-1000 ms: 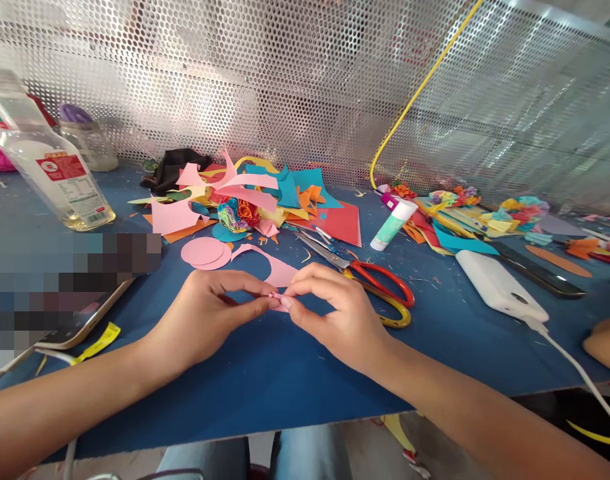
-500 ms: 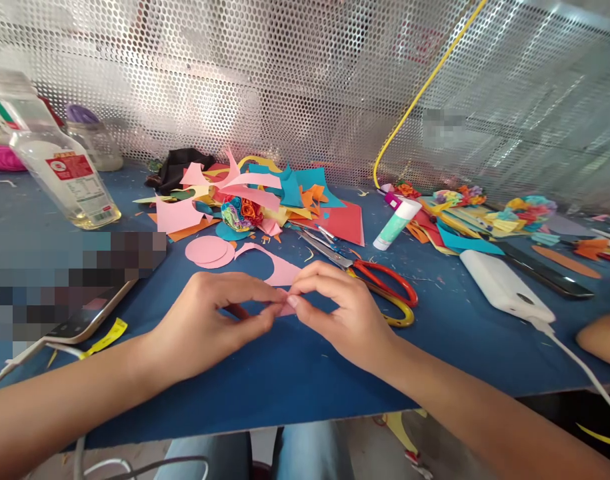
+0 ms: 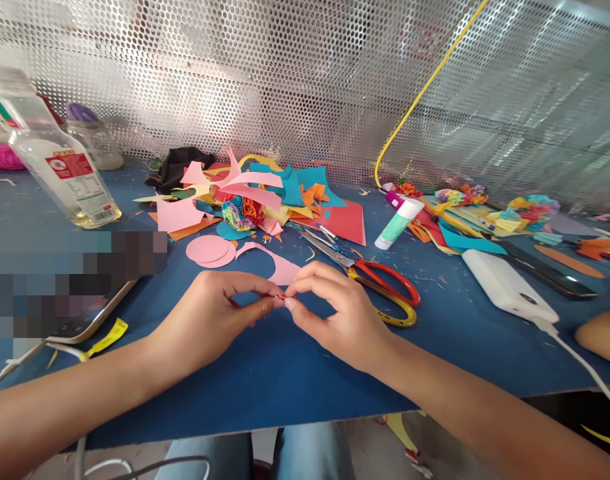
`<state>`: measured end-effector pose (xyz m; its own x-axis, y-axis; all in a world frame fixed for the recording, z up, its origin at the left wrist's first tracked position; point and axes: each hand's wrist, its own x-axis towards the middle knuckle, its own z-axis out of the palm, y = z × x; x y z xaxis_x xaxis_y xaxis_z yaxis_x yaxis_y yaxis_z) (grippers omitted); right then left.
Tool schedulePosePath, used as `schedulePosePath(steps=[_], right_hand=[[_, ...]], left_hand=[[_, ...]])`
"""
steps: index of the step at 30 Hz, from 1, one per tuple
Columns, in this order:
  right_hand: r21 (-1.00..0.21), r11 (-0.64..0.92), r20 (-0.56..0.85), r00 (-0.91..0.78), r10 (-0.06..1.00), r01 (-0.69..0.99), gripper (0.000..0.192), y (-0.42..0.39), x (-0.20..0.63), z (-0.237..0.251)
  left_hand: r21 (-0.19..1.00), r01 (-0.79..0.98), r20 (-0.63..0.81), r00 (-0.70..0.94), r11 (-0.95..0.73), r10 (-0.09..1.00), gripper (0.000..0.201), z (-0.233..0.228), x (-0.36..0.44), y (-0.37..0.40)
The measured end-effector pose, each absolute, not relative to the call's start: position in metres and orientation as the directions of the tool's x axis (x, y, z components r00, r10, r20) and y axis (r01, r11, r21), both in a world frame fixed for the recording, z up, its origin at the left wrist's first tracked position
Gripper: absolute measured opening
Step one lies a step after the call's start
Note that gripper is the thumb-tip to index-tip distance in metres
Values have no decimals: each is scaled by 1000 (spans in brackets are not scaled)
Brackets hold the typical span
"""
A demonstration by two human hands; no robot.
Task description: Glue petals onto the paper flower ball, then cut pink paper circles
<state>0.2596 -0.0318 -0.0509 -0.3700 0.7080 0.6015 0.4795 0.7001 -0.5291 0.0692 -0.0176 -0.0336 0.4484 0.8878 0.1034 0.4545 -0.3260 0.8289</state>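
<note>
Pink paper piece [image 3: 281, 297], a tiny bit barely showing, sits pinched between the fingertips of both hands just above the blue table [image 3: 265, 380], near its front middle. The left hand [image 3: 212, 320] has its grip pressed together on the piece, thumb and forefinger meeting at the tip, the other fingers curled beneath. The right hand [image 3: 342, 313] pinches the same piece from the other side, its fingertips touching those of the left. How the piece is folded or rolled is too small to tell.

Just behind the hands lie 2 pink paper circles [image 3: 208, 250], overlapping, and a pink offcut [image 3: 279, 267] with a curved notch. Red and yellow handled scissors [image 3: 379, 290] lie just right of the right hand, blades pointing away to the left. Further back is a heap of coloured paper scraps [image 3: 265, 193] with a small multicoloured paper flower [image 3: 242, 212] in it. A glue stick [image 3: 399, 223] lies tilted to the right of the heap, and a white power bank [image 3: 509, 290] with a cable lies further right. A clear plastic bottle [image 3: 65, 177] stands at the far left. A perforated metal screen [image 3: 295, 80] backs the table.
</note>
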Motion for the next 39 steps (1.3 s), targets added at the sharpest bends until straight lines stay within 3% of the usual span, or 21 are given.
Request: schedulePosePath(steps=[8, 22, 26, 29, 32, 39], right_hand=[[-490, 720, 615, -391, 685, 493, 11, -35, 258, -49], [-496, 765, 558, -524, 643, 411, 10, -37, 256, -50], [-575, 732, 613, -401, 681, 366, 6, -35, 261, -47], [-642, 685, 602, -327, 729, 345, 25, -33, 265, -45], [-691, 637, 516, -384, 766, 341, 35, -30, 266, -46], [-671, 671, 550, -397, 735, 315, 24, -27, 266, -51]], left_hand=[[783, 519, 141, 390, -344, 910, 18, -30, 69, -18], [723, 509, 185, 509, -468, 841, 19, -41, 67, -20], [811, 371, 251, 479, -453, 841, 16, -39, 68, -16], [844, 265, 326, 437, -466, 839, 15, -37, 68, -15], [843, 226, 366, 423, -488, 829, 11, -37, 67, -15], [820, 212, 419, 411, -532, 810, 10, -40, 65, -13]])
